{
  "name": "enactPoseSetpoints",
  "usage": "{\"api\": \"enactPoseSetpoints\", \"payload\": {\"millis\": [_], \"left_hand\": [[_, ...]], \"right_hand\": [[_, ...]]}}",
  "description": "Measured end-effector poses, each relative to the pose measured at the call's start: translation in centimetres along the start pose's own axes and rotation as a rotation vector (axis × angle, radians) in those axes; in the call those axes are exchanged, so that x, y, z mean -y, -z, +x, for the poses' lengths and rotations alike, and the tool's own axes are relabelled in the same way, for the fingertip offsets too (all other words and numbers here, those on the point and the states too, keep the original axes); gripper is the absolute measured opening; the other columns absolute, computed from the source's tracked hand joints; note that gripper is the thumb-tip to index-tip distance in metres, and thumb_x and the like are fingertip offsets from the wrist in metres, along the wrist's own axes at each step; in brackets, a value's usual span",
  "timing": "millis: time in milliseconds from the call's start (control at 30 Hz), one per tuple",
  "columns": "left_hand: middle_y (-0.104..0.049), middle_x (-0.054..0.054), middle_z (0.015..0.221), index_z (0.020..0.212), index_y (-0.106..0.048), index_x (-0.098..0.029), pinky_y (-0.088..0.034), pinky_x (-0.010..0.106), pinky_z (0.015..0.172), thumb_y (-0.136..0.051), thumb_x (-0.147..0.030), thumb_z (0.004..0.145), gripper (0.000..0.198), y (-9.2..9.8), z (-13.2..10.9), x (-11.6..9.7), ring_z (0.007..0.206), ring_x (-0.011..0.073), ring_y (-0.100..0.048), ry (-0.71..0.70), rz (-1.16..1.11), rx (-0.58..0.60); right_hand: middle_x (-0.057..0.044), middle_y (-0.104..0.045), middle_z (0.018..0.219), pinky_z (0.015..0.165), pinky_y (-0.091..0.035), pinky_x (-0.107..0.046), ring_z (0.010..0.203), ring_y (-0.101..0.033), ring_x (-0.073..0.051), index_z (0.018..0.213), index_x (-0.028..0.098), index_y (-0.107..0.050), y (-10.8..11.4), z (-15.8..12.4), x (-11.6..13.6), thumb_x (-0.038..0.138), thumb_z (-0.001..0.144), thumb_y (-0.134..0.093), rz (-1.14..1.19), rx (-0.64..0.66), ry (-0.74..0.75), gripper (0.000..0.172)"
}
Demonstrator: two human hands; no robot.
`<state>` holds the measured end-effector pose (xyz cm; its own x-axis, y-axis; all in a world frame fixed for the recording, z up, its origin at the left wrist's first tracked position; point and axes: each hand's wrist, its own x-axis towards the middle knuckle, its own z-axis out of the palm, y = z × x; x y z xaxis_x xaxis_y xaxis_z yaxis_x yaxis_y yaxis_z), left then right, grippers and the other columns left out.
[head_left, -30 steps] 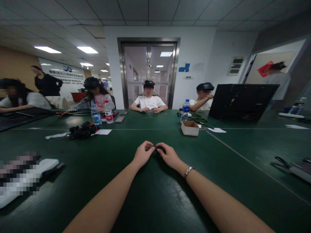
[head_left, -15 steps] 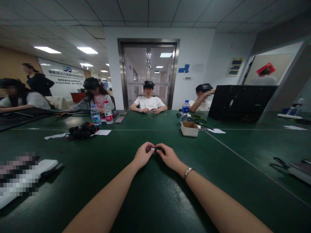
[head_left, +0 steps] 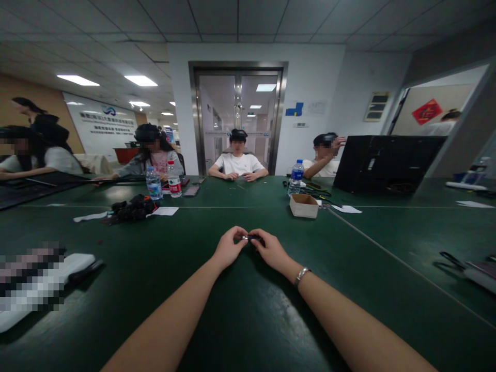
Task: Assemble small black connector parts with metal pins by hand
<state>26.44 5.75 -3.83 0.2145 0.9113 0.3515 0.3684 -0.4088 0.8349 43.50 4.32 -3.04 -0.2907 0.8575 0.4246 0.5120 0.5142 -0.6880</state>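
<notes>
Just above the green table (head_left: pixel 217 330), my left hand (head_left: pixel 229 247) and my right hand (head_left: pixel 270 249) meet fingertip to fingertip. Between them is a small dark object with a bright silvery end (head_left: pixel 245 237), too small to name. The left thumb and fingers pinch the silvery end. My right fingers are closed on the dark part, which they mostly cover. A silver bracelet circles my right wrist.
A small open cardboard box (head_left: pixel 304 207) stands ahead to the right beside a water bottle (head_left: pixel 296 178). Two bottles and a black tangled bundle (head_left: pixel 134 208) are ahead left. A black case (head_left: pixel 387 164) stands far right. Several people sit across the table.
My hands keep the same pinch on the small object, with hardly any motion. The view has shifted very slightly. In the background at left, a standing person has leaned and moved left.
</notes>
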Motion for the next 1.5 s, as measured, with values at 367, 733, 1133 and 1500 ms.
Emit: {"api": "enactPoseSetpoints", "payload": {"millis": [367, 733, 1133, 1500], "left_hand": [[-0.065, 0.002, 0.088, 0.091, -0.059, -0.021, -0.046, 0.029, 0.080, -0.050, -0.038, 0.084, 0.020, -0.2, -0.1, 0.2, 0.085, 0.0162, -0.060, 0.044, 0.022, 0.021], [-0.066, 0.004, 0.095, 0.091, -0.062, -0.019, -0.046, 0.030, 0.082, -0.059, -0.024, 0.076, 0.016, 0.0, 0.1, 0.0, 0.089, 0.0166, -0.059, 0.016, -0.014, -0.001], [-0.065, 0.003, 0.080, 0.084, -0.062, -0.020, -0.042, 0.028, 0.067, -0.036, -0.054, 0.088, 0.043, 0.4, -0.6, -1.0, 0.074, 0.0169, -0.059, 0.068, 0.269, -0.023], [-0.067, 0.001, 0.080, 0.085, -0.061, -0.021, -0.043, 0.026, 0.067, -0.045, -0.050, 0.085, 0.032, 0.6, -0.6, -1.1, 0.074, 0.0156, -0.060, 0.076, 0.226, 0.019]], "right_hand": [[-0.005, -0.067, 0.101, 0.085, -0.046, -0.032, 0.092, -0.060, -0.017, 0.103, 0.020, -0.063, -0.1, 0.0, -0.2, 0.020, 0.083, -0.053, -0.013, -0.011, -0.004, 0.022], [-0.005, -0.066, 0.100, 0.084, -0.046, -0.033, 0.090, -0.060, -0.017, 0.105, 0.020, -0.062, -0.2, 0.1, -0.5, 0.019, 0.084, -0.051, 0.007, -0.005, -0.014, 0.023], [-0.005, -0.059, 0.096, 0.080, -0.046, -0.032, 0.087, -0.056, -0.017, 0.104, 0.020, -0.062, -0.3, -0.2, 0.2, 0.011, 0.078, -0.059, -0.124, 0.016, 0.070, 0.028], [-0.005, -0.060, 0.095, 0.084, -0.045, -0.033, 0.089, -0.056, -0.017, 0.102, 0.019, -0.061, -0.3, -0.1, 0.0, 0.009, 0.079, -0.057, -0.134, -0.026, 0.068, 0.025]]}}
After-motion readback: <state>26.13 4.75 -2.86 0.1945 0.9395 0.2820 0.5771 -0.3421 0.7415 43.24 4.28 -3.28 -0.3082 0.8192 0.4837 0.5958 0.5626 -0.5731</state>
